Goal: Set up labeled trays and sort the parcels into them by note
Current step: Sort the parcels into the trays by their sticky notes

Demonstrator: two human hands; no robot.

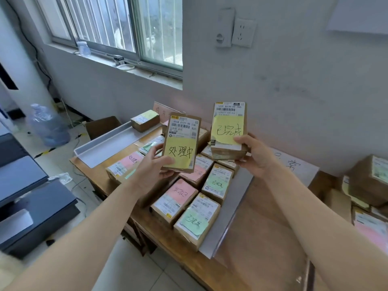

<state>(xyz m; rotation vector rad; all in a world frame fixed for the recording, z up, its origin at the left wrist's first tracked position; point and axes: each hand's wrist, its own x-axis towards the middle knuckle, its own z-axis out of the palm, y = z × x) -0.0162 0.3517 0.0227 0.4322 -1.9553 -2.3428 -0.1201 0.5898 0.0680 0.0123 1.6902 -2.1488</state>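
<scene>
- Left hand point(156, 166) grips a flat parcel point(181, 141) with a yellow note, upright above the desk point(98, 175).
- Right hand point(255, 156) grips a thicker yellow-noted parcel point(228, 129) just beside it.
- Pink- and green-noted parcels point(197, 221) lie on the desk below, near a grey tray point(109, 143).

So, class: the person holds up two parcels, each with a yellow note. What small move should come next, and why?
Probably lower the right hand and set its 已完成 parcel into the matching tray. Both hands are full, the left hand gripping the 处理中 parcel, and both notes face the camera, readable. Which tray matches I cannot tell: the tray labels are unclear.
</scene>
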